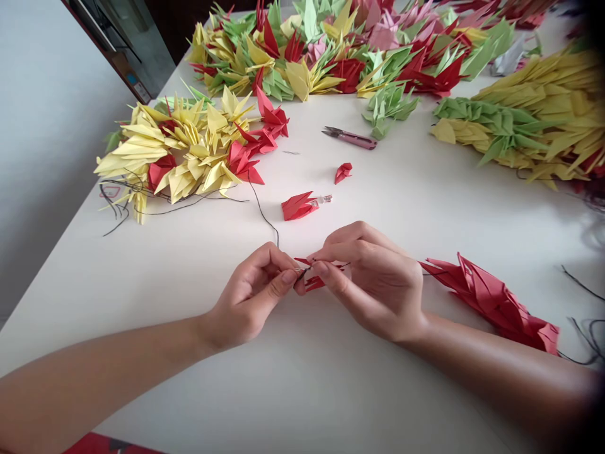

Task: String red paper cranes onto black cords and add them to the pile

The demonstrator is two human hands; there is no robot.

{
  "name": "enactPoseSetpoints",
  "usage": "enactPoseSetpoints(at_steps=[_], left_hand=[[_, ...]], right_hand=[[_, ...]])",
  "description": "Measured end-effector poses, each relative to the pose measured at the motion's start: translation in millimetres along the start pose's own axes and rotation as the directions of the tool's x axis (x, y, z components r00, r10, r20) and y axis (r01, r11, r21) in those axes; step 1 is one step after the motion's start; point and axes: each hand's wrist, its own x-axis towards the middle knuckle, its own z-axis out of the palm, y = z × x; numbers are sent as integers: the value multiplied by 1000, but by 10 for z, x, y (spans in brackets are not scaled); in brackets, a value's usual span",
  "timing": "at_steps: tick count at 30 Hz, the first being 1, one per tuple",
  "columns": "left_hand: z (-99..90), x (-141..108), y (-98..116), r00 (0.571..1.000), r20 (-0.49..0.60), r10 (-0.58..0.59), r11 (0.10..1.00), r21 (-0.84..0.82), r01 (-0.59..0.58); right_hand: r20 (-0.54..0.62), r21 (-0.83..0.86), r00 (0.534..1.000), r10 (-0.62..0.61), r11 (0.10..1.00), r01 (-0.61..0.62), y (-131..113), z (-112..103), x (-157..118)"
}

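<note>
The left hand (248, 299) and right hand (368, 280) meet near the middle of the worktop (293, 378), both closed in pinch grips. The right holds a small red paper crane (319, 274). The left pinches a bright sliver (300, 270) against it, too small to identify, and black thread (263, 214) runs from the hands toward the far left.

Just right of the right hand lies a red string of cranes (491, 302). Farther out are a red crane (300, 205) with a small clear-and-metal piece (325, 198) at its end, a red paper crane (343, 172) and pink-handled thread snips (350, 137). Heaps of yellow, red, green and pink paper cranes (302, 57) fill the far side.
</note>
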Motion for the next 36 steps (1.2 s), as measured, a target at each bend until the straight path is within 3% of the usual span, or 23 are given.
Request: enactPoseSetpoints(at_steps=[5,9,13,19,23,27,31,36], left_hand=[[-32,-38,-15,991,-130,2,1000,26,1],[-48,-50,-22,969,-240,55,997,62,-42],[-52,-50,-12,962,-239,131,989,93,-111],[-50,-81,2,980,-169,106,991,97,-90],[-38,-71,5,979,-174,110,992,80,-97],[-17,-47,23,980,-182,80,996,54,-71],[-3,-40,33,988,-149,49,998,33,-44],[-5,-44,18,990,-130,53,998,49,-47]], right_hand=[[-90,-149,995,-34,989,20,27,12,23],[30,-336,986,-162,928,163,49,-5,38],[185,-508,947,-263,800,321,68,-14,18],[184,-589,945,-271,739,327,91,3,-25],[202,-567,945,-257,756,326,81,-10,-22],[223,-387,955,-193,882,269,36,-51,4],[217,-176,972,-87,976,127,16,-55,22],[199,-66,979,31,998,-18,19,2,8]])
